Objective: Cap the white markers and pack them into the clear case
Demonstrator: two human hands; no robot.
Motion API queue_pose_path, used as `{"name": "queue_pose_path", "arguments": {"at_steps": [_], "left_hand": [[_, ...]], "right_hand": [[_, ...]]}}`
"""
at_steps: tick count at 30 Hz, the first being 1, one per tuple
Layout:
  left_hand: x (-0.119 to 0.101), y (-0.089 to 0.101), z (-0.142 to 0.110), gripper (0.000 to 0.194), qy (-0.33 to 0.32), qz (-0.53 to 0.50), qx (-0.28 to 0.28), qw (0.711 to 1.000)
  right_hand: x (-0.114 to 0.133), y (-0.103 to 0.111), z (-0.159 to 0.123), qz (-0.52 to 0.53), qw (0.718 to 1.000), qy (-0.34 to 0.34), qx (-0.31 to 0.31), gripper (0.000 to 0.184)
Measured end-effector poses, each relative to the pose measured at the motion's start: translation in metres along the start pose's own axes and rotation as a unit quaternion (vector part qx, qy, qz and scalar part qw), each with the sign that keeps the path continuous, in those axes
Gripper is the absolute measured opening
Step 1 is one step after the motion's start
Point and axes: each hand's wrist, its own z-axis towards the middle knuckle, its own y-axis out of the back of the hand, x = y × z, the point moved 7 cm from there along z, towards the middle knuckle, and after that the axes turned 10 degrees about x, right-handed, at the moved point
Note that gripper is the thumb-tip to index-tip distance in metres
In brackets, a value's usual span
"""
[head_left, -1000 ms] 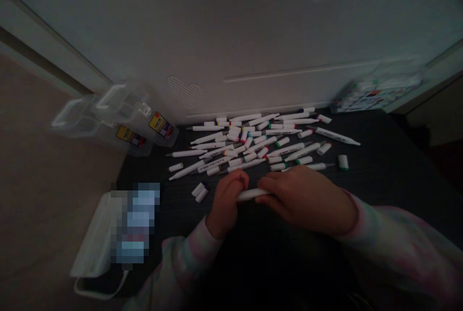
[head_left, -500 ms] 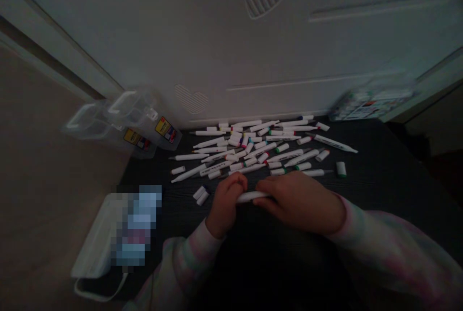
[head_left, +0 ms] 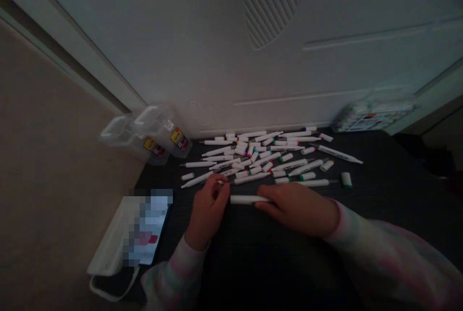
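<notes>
A white marker (head_left: 246, 199) lies level in my right hand (head_left: 294, 209), which is closed around its right end with thumb and fingers. Its blunt left end sticks out towards my left hand (head_left: 207, 209). That hand is just beside the end, its fingers loosely curled and a gap showing between thumb and forefinger. I see nothing held in it, though its palm side is partly hidden. Beyond both hands spreads a pile of white markers (head_left: 253, 178) and loose coloured-end caps (head_left: 286, 157). One green-rimmed cap (head_left: 346, 180) stands apart on the right.
Two clear plastic cases (head_left: 180, 143) stand at the back left. A filled clear pack (head_left: 374, 115) leans against the white panel (head_left: 217, 36) at the back right. On the left of the dark table (head_left: 390, 205) lie a lit phone (head_left: 154, 234), a white case (head_left: 108, 248) and a cable (head_left: 108, 296).
My left hand has moved left, off the marker's end, and its fingers have loosened. More of the marker shows. My right hand keeps its hold. The camera view has tilted up and shifted left.
</notes>
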Motion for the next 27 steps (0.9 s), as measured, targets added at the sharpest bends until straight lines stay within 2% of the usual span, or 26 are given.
{"name": "queue_pose_path", "arguments": {"at_steps": [2,4,8,12,18,27], "left_hand": [[0.009,0.014,-0.008,0.027,0.025,0.083,-0.019,0.996],[0.022,0.021,-0.016,0.035,0.053,0.177,0.001,0.983],[0.038,0.019,-0.023,0.038,0.038,0.283,0.032,0.958],[0.042,0.012,-0.016,0.028,-0.001,0.28,0.05,0.959],[0.037,0.015,0.002,0.022,-0.037,0.279,0.021,0.959],[0.036,0.018,0.0,0.016,-0.06,0.284,0.006,0.957]], "right_hand": [[-0.005,0.006,-0.002,0.011,1.0,-0.012,-0.008,0.029],[-0.01,0.011,-0.004,0.02,0.999,-0.02,-0.022,0.029],[-0.016,0.016,-0.007,0.023,0.999,-0.029,-0.035,0.03],[-0.017,0.018,-0.008,0.031,0.998,-0.028,-0.046,0.03],[-0.019,0.021,-0.01,0.037,0.998,-0.028,-0.052,0.033],[-0.02,0.026,-0.011,0.036,0.997,-0.017,-0.067,0.031]]}}
